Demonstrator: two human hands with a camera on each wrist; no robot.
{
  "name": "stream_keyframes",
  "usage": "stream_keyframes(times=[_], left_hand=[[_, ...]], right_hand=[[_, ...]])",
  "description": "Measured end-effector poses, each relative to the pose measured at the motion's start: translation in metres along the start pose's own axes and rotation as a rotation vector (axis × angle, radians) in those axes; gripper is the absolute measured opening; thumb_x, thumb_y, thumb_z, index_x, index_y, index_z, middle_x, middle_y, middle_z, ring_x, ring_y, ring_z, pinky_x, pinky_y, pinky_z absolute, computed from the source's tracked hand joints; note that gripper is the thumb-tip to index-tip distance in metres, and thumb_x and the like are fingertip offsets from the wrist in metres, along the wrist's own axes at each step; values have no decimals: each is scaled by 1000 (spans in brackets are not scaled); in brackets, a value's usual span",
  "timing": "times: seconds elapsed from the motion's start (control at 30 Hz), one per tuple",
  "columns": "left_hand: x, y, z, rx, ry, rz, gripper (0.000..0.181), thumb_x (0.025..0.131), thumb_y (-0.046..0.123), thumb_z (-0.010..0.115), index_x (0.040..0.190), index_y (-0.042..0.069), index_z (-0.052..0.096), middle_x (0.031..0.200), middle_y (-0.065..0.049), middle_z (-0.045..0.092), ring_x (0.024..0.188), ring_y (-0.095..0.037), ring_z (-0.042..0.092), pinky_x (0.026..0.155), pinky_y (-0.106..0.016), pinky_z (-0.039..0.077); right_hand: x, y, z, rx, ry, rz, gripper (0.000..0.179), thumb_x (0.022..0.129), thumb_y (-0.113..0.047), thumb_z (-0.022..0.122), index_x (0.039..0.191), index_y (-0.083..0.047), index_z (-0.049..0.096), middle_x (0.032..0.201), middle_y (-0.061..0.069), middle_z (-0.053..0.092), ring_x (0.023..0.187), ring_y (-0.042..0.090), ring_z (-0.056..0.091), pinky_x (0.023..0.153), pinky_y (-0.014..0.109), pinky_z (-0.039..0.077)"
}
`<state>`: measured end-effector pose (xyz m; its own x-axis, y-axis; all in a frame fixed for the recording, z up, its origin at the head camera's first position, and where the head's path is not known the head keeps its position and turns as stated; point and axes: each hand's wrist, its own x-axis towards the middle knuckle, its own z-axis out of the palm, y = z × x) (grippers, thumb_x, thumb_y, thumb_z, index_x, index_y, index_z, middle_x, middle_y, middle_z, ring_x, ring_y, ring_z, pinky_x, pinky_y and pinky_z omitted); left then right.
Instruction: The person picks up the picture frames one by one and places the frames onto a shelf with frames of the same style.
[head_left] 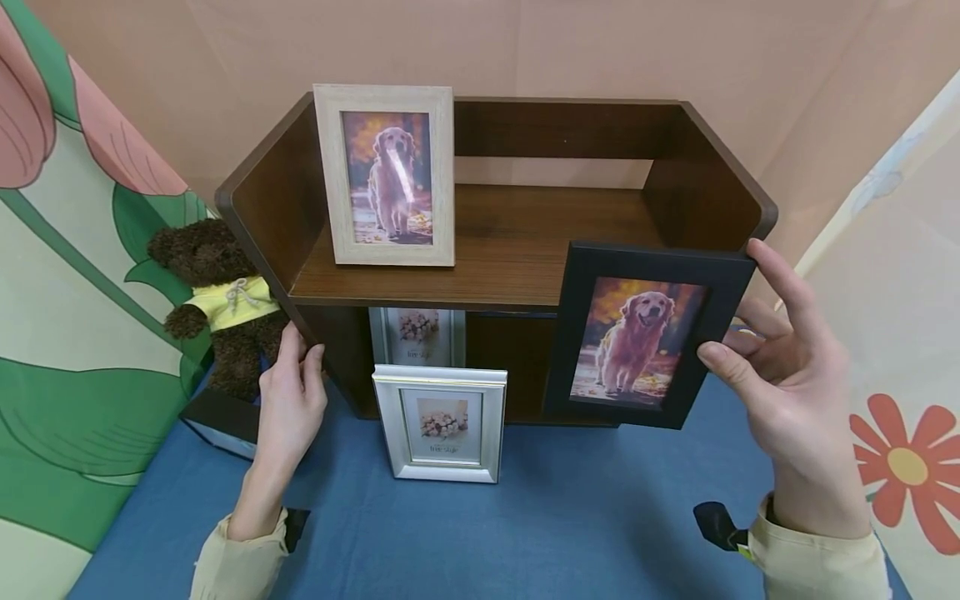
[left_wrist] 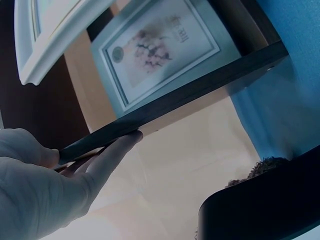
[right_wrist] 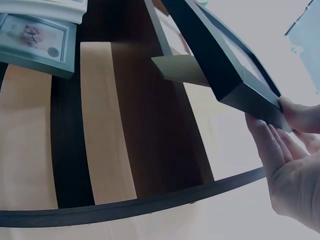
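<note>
My right hand [head_left: 798, 375] grips the right side of a black picture frame [head_left: 651, 335], thumb on its front border and fingers behind. The frame leans sideways before the shelf's right end, and its fold-out stand [right_wrist: 182, 69] sticks out at the back. My left hand [head_left: 288, 408] pinches the front edge of the left side panel on a dark brown wooden shelf [head_left: 562, 225]. In the left wrist view, the thumb [left_wrist: 49, 157] lies on one side of that panel and the fingers on the other.
A cream picture frame [head_left: 386, 175] stands at the upper board's left. A grey-green frame [head_left: 452, 337] is in the lower compartment, with a silver-white frame [head_left: 440, 379] in front. At the left, a brown teddy bear [head_left: 234, 304] sits over a dark box [head_left: 225, 417] on the blue cloth [head_left: 480, 542].
</note>
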<state>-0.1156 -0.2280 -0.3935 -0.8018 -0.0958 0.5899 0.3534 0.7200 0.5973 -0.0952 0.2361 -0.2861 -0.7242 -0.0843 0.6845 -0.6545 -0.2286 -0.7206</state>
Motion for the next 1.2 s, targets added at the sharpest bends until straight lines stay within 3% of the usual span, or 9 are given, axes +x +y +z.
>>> stream_keyframes(times=[0.27,0.5,0.87,1.2], left_hand=[[1,0,1,6,4,4,33,111,-2,52,144,-6,50,86,-17,62,61,-29,61,56,-17,39],[2,2,1,1,4,15,31,111,-2,52,142,-6,51,84,-16,62,59,-21,57,52,-21,38],[1,3,0,0,-4,-20,34,111,-3,51,145,-6,50,88,-18,64,63,-30,61,56,-17,39],[0,3,-1,9,6,-10,33,111,-3,53,143,-5,51,85,-17,63,60,-23,57,54,-17,38]], right_hand=[[11,-4,2,70,-11,-41,80,90,26,67,162,4,39,139,30,63,113,34,75,97,33,58],[18,-8,6,107,15,-45,80,89,28,66,161,3,41,138,32,63,112,36,75,95,35,59],[26,-11,11,43,30,-45,80,88,29,61,161,2,42,139,31,62,113,35,74,94,33,60],[33,-13,12,99,40,-60,80,88,30,62,161,2,42,137,33,62,108,37,75,92,36,61]])
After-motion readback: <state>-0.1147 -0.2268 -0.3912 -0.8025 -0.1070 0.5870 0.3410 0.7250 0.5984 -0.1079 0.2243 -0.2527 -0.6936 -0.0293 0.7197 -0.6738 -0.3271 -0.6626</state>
